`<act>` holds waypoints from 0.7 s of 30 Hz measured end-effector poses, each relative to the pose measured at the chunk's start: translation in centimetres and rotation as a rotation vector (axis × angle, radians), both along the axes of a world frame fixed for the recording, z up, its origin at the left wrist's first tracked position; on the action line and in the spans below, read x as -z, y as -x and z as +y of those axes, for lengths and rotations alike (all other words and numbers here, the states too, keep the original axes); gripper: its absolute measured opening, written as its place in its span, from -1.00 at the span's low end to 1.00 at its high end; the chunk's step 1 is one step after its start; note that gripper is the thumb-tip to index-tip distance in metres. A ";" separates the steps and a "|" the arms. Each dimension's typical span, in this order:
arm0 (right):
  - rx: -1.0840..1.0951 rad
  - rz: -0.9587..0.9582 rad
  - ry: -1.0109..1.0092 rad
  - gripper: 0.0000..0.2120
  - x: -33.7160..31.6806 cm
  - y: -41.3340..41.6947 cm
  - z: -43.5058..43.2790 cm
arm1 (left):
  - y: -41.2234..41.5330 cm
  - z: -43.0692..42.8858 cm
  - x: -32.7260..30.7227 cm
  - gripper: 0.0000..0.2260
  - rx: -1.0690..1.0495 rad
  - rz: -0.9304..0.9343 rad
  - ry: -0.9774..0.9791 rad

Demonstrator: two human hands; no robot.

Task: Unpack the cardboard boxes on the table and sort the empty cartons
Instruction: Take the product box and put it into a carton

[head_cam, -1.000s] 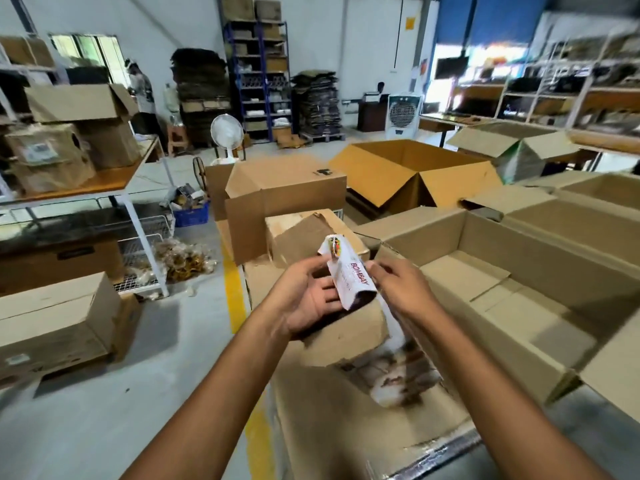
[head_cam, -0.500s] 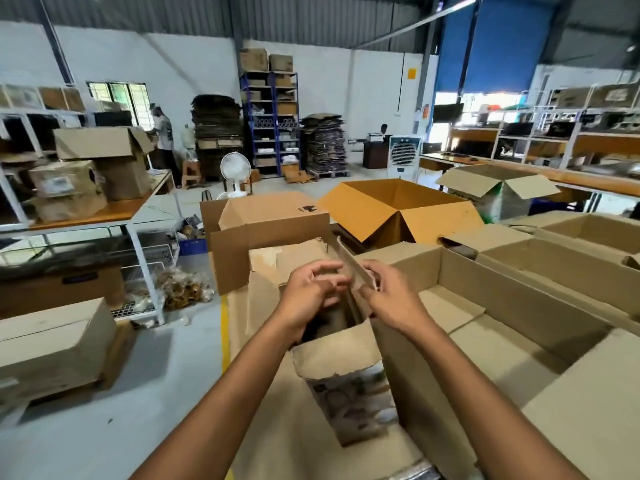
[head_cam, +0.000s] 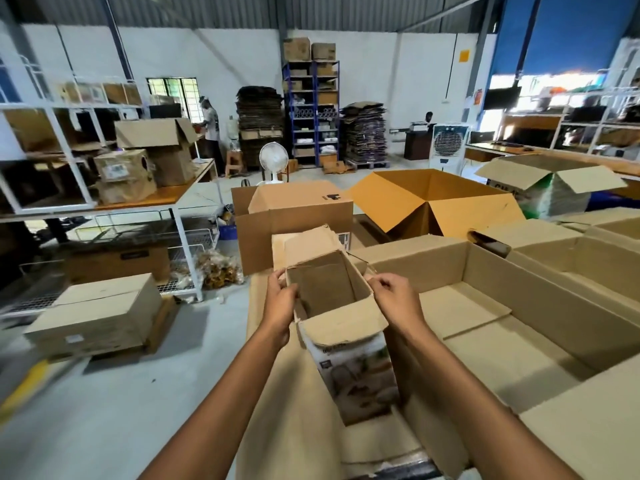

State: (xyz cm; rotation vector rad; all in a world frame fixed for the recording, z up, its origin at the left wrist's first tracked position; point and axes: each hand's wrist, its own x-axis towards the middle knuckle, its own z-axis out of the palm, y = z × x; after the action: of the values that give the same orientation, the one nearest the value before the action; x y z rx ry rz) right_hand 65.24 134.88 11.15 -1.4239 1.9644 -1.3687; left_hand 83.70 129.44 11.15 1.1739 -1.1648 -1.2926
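Note:
A small printed carton (head_cam: 356, 372) stands upright in front of me with its top flaps open and its inside bare brown card. My left hand (head_cam: 281, 299) grips its left top edge. My right hand (head_cam: 396, 299) pinches the right top edge. The carton sits between a flat sheet of cardboard (head_cam: 277, 393) on its left and a large open shipping box (head_cam: 502, 341) on its right, whose bottom flaps show.
More open boxes stand behind: a brown one (head_cam: 294, 220), an orange-lined one (head_cam: 433, 206), another at far right (head_cam: 550, 181). To the left are a closed box on the floor (head_cam: 97, 313), a white-framed table with cartons (head_cam: 145, 199) and a pedestal fan (head_cam: 273, 161).
A white printed packet that both hands held above the carton a second ago is gone from view. Both hands now hold the carton's top edges apart, and my view has tilted up.

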 end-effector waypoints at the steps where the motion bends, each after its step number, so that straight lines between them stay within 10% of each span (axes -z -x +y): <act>1: -0.012 -0.010 0.000 -0.76 -0.1 -0.3 0.0 | 0.2 0.5 -0.3 -0.59 -0.035 0.064 -0.009; 7: -0.076 -0.109 -0.094 -0.68 -1.3 0.9 -0.1 | 0.3 1.3 -1.1 -0.55 -0.061 0.158 -0.045; 18: -0.344 -0.044 -0.030 -0.59 -1.5 1.7 2.3 | -1.6 0.6 -1.3 -0.50 0.077 -0.629 0.379; 21: -0.551 -0.018 -0.132 -0.41 -2.2 1.5 3.4 | -1.3 -0.2 -1.9 -0.55 0.162 -0.519 0.286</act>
State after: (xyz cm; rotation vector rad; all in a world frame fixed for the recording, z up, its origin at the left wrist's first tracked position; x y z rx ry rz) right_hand 63.78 138.32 13.40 -1.7072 1.4561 -0.9762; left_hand 84.97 129.21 13.08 1.2531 -1.7891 -0.9130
